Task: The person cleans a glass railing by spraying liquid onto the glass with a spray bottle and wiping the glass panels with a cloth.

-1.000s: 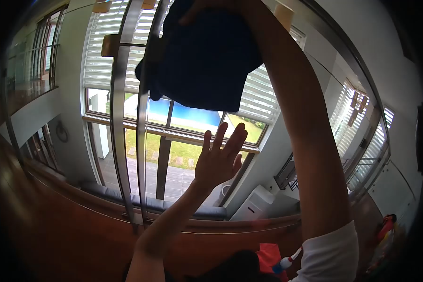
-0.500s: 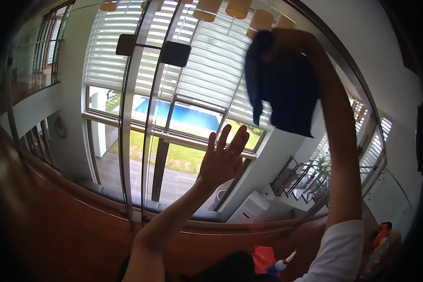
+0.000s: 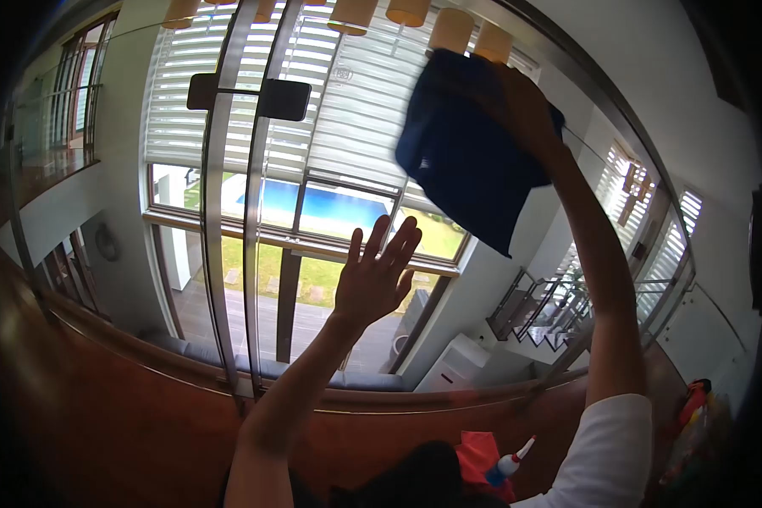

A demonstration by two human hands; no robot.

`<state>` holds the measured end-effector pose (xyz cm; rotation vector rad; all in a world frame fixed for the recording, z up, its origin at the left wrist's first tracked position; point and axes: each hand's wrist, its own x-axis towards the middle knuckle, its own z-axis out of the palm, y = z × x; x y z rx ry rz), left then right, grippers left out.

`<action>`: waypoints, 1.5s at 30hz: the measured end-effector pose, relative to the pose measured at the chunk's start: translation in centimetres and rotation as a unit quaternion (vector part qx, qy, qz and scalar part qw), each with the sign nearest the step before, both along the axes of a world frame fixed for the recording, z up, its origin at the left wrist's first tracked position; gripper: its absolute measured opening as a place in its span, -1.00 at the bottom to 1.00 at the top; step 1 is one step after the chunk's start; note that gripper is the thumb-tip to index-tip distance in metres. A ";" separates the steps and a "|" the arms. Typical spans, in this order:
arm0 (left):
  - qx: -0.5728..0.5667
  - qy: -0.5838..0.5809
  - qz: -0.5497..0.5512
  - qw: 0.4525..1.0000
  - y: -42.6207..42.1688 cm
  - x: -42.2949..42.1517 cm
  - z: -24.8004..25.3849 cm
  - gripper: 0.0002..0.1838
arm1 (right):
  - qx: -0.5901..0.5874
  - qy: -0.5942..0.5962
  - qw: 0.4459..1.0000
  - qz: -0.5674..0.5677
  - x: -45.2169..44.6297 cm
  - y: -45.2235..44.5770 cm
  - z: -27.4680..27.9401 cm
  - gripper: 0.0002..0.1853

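My right hand [image 3: 525, 110] is raised high on the right, closed on a dark blue cloth [image 3: 461, 169]; the fingertips are hard to make out against the fabric. The cloth spreads to the left of my knuckles and droops to a pointed corner below them, its left edge a little blurred. My left hand [image 3: 371, 284] is lower and nearer the middle, open and holding nothing, palm turned away from me with the fingers pointing up. I cannot tell whether that palm touches the glass panel [image 3: 449, 334] in front of me. The cloth is above and to the right of my left fingertips, well apart from them.

To the left of both hands stand two metal posts [image 3: 215, 169], with a dark bracket [image 3: 284, 100] on the nearer one. Beyond the glass I see striped blinds [image 3: 372, 118], a row of tan lampshades [image 3: 451, 30], a blue swimming pool [image 3: 330, 206] and, on the right, a staircase [image 3: 550, 322]. Down by my white right sleeve [image 3: 605, 440], a red cloth [image 3: 476, 449] lies with a bottle [image 3: 504, 468] just beside it, blue below and red and white at the top.
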<state>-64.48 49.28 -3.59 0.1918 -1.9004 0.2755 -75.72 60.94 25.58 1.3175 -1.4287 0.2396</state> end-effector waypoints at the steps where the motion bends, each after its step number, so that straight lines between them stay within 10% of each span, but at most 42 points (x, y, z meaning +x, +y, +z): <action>1: -0.003 -0.003 0.009 1.000 0.1 0.1 0.1 -0.29 | -0.014 0.053 0.998 0.016 -2.3 1.9 -0.4 -0.44; 4: -0.001 0.000 0.013 1.000 0.2 0.0 0.1 -0.29 | -0.099 0.158 0.981 0.053 -7.5 7.8 -2.8 -0.51; 6: 0.002 -0.002 -0.013 1.000 0.3 0.0 0.1 -0.32 | -0.195 0.103 0.973 0.067 -11.9 12.4 -4.0 -0.54; 8: 0.005 -0.002 -0.011 1.000 0.3 -0.2 0.1 -0.32 | -0.307 0.023 0.938 -0.160 -16.9 18.1 -5.2 -0.58; 10: 0.021 0.012 -0.020 1.000 -0.1 -1.5 0.9 -0.30 | -0.342 -0.093 0.933 -0.053 -21.2 21.4 -3.6 -0.65; 16: 0.021 0.016 0.030 0.999 0.8 -1.5 0.6 -0.27 | 0.017 -0.046 0.816 -0.575 -11.2 13.4 7.4 -0.68; 20: 0.013 0.018 0.049 0.999 1.0 -1.7 -0.1 -0.27 | -0.380 0.133 0.860 -0.313 -15.7 6.5 8.4 -0.48; 21: 0.013 0.010 0.054 0.998 1.0 -1.7 -0.1 -0.27 | -0.449 -0.095 0.883 0.103 -14.8 5.4 7.5 -0.54; 22: 0.008 0.012 0.055 0.998 1.0 -1.7 -0.2 -0.27 | -0.414 -0.299 0.701 0.498 -13.1 4.0 6.4 -0.58; 27: 0.013 0.016 0.052 0.998 1.1 -1.6 -0.1 -0.29 | -0.131 0.049 0.973 0.184 -3.8 2.8 -1.7 -0.54; 29: 0.018 0.013 0.048 0.999 0.9 -1.7 0.1 -0.30 | -0.151 0.183 0.971 -0.027 1.5 0.3 -4.5 -0.55; 32: 0.035 0.076 -0.053 0.995 0.7 -1.0 -0.1 -0.37 | -0.033 0.224 0.966 0.127 2.1 -5.6 -8.8 -0.37; 35: 0.059 0.232 -0.103 0.965 3.1 1.9 -4.0 -0.67 | 0.161 0.082 0.971 0.158 5.4 -8.9 -20.5 -0.48; 38: 0.062 0.116 -0.201 0.971 4.8 6.9 -11.0 -0.84 | 0.255 -0.184 0.915 0.251 7.2 -11.6 -30.6 -0.54; 43: 0.161 0.074 -0.135 0.975 0.7 17.3 -13.2 -0.82 | 0.252 -0.104 0.928 0.255 9.8 -13.3 -20.9 -0.63; 45: 0.184 0.184 -0.010 0.965 -2.4 18.9 -12.1 -0.82 | 0.225 0.071 0.968 0.089 8.2 -12.5 -13.1 -0.70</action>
